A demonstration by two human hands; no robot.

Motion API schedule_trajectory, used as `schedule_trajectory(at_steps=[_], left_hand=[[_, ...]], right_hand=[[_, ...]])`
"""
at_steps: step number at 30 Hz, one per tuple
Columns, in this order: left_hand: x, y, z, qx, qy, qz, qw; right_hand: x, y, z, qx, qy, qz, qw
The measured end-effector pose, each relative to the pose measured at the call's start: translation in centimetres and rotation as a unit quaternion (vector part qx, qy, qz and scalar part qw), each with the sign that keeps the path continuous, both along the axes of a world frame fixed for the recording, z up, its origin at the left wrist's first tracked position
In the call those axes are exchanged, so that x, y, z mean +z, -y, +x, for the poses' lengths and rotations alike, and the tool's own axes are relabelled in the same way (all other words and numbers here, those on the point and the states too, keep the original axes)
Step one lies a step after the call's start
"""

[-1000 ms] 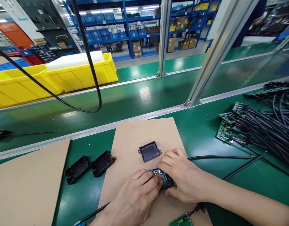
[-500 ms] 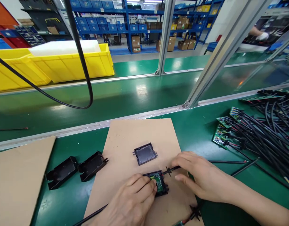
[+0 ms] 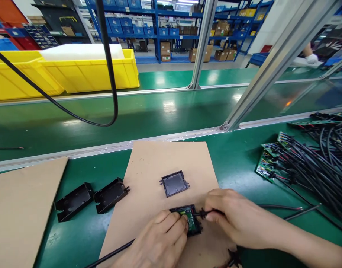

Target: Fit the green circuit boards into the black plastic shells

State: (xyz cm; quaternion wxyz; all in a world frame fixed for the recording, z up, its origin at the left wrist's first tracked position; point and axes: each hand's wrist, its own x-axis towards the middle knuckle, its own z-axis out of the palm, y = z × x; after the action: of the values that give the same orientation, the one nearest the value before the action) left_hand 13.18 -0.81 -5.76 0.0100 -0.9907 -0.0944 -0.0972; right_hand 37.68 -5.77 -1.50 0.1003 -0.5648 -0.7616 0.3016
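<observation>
Seen from the head camera, a person's bare hands work over a small black case (image 3: 198, 232) lying on a cardboard sheet (image 3: 148, 163) at a green workbench (image 3: 76, 242). The left hand (image 3: 162, 238) lies across the left part of the case, its fingers drawn together and their tips on the green circuit board (image 3: 192, 222) seated within; whether that hand also clamps the case cannot be told. The right hand (image 3: 229, 216), thumb against fingers, pinches a black cable (image 3: 203, 213) just outside the case's right end. Another black cable (image 3: 115, 253) runs out beside the left hand toward the lower left. A shallow black tray-like part (image 3: 174, 184) lies on the cardboard beyond the case, apart from both hands. To the left, two open black shells (image 3: 74, 202) sit side by side, the nearer one to the case overlapping the cardboard's edge. At right, circuit boards and black cables lie in a heap (image 3: 310, 160). Yellow bins (image 3: 95, 76) stand across the bench, and another person's white-gloved hand (image 3: 312, 58) shows at upper right.
</observation>
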Motion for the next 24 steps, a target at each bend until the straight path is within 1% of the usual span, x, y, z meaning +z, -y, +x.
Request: schedule_trajectory(at_steps=[2, 4, 5, 7, 9, 11, 16, 20, 24], left_hand=[[-0.3, 0.0, 0.2, 0.014, 0.025, -0.008, 1.0], [-0.6, 0.0, 0.5, 0.018, 0.057, -0.033, 0.998], [-0.7, -0.1, 0.6, 0.013, 0.071, -0.046, 0.996], [-0.7, -0.2, 1.0, -0.001, 0.088, -0.061, 0.994], [-0.5, -0.3, 1.2, -0.003, 0.094, -0.057, 0.994], [-0.3, -0.3, 1.4, 0.003, 0.08, -0.049, 0.996], [-0.5, 0.0, 2.1, 0.008, 0.037, -0.038, 0.999], [-0.8, 0.1, 2.5, 0.039, 0.013, -0.083, 0.996], [-0.8, -0.2, 1.9, 0.02, 0.045, -0.137, 0.989]], right_hand=[[-0.6, -0.1, -0.7, 0.051, -0.01, 0.071, 0.996], [-1.5, -0.2, -1.1, 0.11, 0.003, 0.15, 0.983], [-2.0, -0.2, -1.1, 0.133, 0.016, 0.18, 0.975], [-2.7, -0.2, -0.6, 0.158, 0.04, 0.212, 0.964], [-3.2, -0.1, 0.0, 0.16, 0.053, 0.221, 0.96], [-3.4, 0.0, 0.5, 0.161, 0.06, 0.218, 0.961], [-3.5, -0.1, 0.0, 0.175, 0.101, 0.196, 0.96], [-3.1, -0.2, -0.2, 0.169, 0.126, 0.168, 0.963], [-2.8, 0.0, 0.5, 0.138, 0.118, 0.153, 0.971]])
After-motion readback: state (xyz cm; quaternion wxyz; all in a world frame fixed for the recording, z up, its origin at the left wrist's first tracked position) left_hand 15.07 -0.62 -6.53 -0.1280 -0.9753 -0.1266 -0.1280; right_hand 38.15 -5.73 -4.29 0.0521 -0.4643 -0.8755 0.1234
